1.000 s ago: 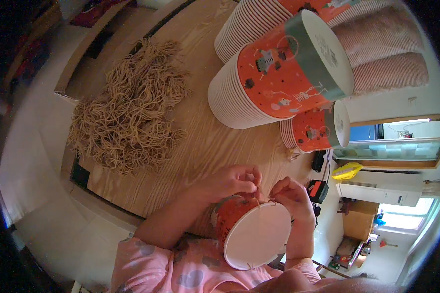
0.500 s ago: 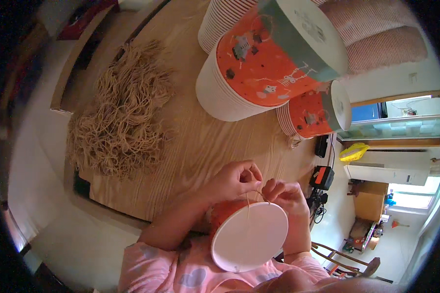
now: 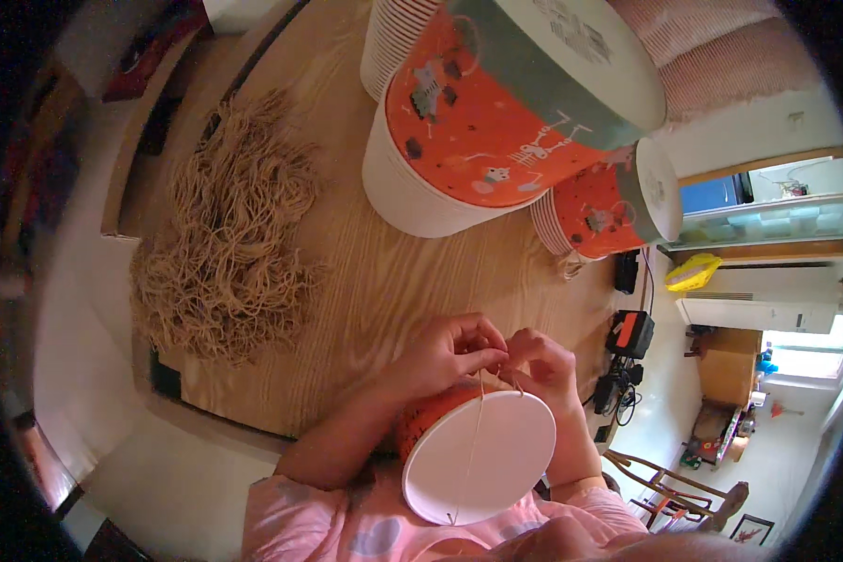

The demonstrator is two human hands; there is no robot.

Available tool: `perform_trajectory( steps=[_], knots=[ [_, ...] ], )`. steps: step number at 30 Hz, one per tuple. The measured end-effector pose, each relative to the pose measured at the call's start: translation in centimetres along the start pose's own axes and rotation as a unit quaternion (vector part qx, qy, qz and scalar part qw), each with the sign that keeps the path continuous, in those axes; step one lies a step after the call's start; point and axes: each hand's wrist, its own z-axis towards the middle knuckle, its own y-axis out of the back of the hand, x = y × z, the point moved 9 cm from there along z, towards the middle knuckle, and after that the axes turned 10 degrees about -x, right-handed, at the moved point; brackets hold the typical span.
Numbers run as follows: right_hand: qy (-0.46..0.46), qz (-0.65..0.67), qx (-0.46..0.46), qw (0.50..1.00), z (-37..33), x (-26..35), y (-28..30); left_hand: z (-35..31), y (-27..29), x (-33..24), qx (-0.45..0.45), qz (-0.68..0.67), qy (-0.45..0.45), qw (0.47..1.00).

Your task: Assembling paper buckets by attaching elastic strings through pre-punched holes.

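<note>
A paper bucket (image 3: 431, 412) with an orange printed side leans against my body, its round white end turned up. A thin beige string (image 3: 479, 440) crosses that end from a small hole near the lower rim up to my fingers. Above the upper rim, my left hand (image 3: 454, 356) is closed, thumb and fingertips pinching the string. Right beside it, nearly touching, my right hand (image 3: 545, 361) is also closed on the string near the rim. The fingertips partly hide the string's end.
A loose pile of beige strings (image 3: 229, 234) lies on the wooden table (image 3: 347, 290) at left. Large stacked orange buckets (image 3: 496, 122) stand at the back, with a smaller stack (image 3: 599, 215) to their right. A black-and-orange box (image 3: 630, 334) and cables sit at the right edge.
My hands have drawn closer together over the rim, and the string across the white end looks straighter. The whole view has shifted slightly.
</note>
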Motion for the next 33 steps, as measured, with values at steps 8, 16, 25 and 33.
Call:
perform_trajectory(
  steps=[8,16,25,33],
  knots=[
    [0.077,-0.094,-0.083,0.989,0.2,1.3,1.2,-0.4,0.4,-1.0,-0.039,0.113,-0.058,0.991],
    [0.037,-0.064,-0.068,0.995,0.3,0.5,1.3,-0.8,0.3,-1.7,-0.052,0.161,-0.095,0.981],
    [0.090,-0.068,-0.041,0.993,0.4,1.5,1.0,-0.9,0.1,-1.7,-0.048,0.168,-0.112,0.978],
    [0.085,0.079,0.013,0.993,0.1,2.2,1.5,-1.0,1.0,-1.7,-0.065,0.222,-0.048,0.972]
  ],
)
